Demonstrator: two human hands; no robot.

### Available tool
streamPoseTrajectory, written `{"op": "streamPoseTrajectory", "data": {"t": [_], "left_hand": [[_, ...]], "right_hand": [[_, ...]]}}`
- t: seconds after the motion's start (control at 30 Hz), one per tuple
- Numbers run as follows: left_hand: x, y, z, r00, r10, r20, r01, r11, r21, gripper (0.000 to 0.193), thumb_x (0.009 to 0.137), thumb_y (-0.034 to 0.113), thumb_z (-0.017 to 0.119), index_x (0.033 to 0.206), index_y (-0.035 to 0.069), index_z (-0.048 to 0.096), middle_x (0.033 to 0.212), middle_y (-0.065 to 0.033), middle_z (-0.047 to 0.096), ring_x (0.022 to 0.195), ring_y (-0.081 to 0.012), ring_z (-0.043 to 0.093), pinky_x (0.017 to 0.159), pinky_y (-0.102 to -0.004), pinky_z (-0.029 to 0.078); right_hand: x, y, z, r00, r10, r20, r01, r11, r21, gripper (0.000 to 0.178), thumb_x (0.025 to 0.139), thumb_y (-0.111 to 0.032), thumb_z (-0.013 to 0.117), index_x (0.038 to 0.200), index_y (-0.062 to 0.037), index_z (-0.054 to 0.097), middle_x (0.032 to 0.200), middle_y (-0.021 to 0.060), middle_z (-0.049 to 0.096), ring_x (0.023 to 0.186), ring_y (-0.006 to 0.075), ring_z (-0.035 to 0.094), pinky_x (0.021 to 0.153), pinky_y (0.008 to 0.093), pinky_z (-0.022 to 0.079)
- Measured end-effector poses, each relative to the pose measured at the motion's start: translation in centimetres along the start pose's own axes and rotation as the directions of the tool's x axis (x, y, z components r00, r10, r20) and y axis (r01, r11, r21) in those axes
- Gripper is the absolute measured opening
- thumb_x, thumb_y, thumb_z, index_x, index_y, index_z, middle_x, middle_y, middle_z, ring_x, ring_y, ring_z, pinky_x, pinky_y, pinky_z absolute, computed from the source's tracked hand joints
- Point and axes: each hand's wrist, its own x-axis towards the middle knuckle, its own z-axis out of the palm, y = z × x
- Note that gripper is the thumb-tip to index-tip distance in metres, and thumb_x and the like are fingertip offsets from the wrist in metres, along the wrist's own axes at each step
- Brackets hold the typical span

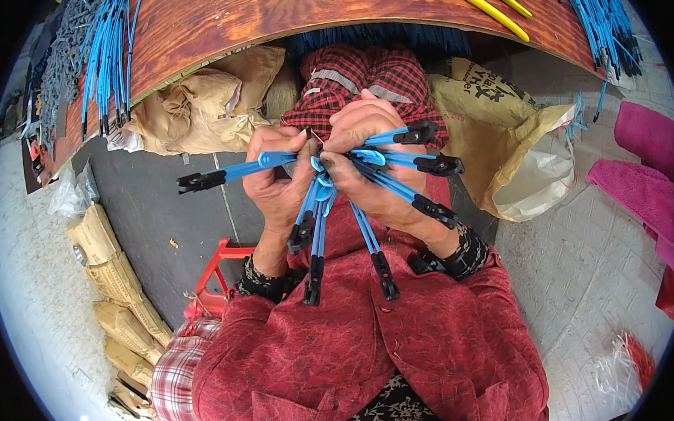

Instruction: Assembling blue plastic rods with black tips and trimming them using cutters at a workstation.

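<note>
Where hands meet, left hand [276, 184] and right hand [365, 160] pinch blue strap bundle [328, 182] between them.

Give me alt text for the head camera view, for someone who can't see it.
Seen from above, a person's left hand and right hand together grip a bunch of blue straps with black ends that fan out over their lap. Ahead is a wooden table with more blue straps, and tan sacks lie beneath it.

A tan printed sack [498, 121] is lying open right of the knees; crumpled brown bags [197, 111] are sitting left.
</note>
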Motion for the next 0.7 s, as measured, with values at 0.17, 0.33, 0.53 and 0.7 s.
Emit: {"op": "streamPoseTrajectory", "data": {"t": [0.17,0.33,0.53,0.7], "left_hand": [[0.1,0.4,0.1,1.0,-0.005,0.012,0.005,1.0,0.006,0.025,0.077,-0.011,0.078,0.096,0.003,0.071,0.085,-0.006,0.059,0.082,-0.0169,0.061,0.07,-0.029,0.049],[0.0,0.4,0.1,0.999,0.037,0.022,-0.039,0.997,0.067,0.026,0.076,-0.011,0.079,0.096,0.004,0.072,0.083,-0.006,0.059,0.079,-0.0182,0.063,0.065,-0.0288,0.049],[-0.4,0.7,0.5,0.995,0.05,0.09,-0.056,0.996,0.076,0.022,0.078,-0.004,0.08,0.097,0.005,0.072,0.083,-0.0083,0.061,0.08,-0.0195,0.063,0.065,-0.0288,0.049],[-0.1,-0.1,-0.4,0.979,-0.01,0.203,0.007,1.0,0.019,0.023,0.084,-0.001,0.074,0.106,0.002,0.07,0.091,-0.0098,0.063,0.087,-0.0201,0.064,0.073,-0.0301,0.05]], "right_hand": [[0.1,-0.2,0.0,1.0,0.009,0.002,-0.008,1.0,-0.024,0.021,0.07,-0.002,0.079,0.085,-0.0044,0.065,0.083,0.0098,0.063,0.083,0.0297,0.063,0.079,0.0405,0.05],[-0.1,0.2,0.0,1.0,0.015,0.003,-0.015,1.0,0.003,0.022,0.069,-0.002,0.079,0.086,-0.0039,0.066,0.084,0.0099,0.064,0.083,0.0296,0.063,0.08,0.0414,0.05],[0.6,0.8,-1.0,0.997,0.039,0.073,-0.054,0.972,0.228,0.014,0.077,-0.005,0.079,0.088,-0.0049,0.071,0.088,0.0059,0.067,0.087,0.0263,0.064,0.084,0.0402,0.05],[0.6,0.9,-1.7,0.992,0.106,0.074,-0.119,0.973,0.197,0.015,0.076,-0.012,0.082,0.087,-0.0075,0.073,0.091,0.0042,0.069,0.092,0.0241,0.062,0.085,0.0383,0.047]]}}
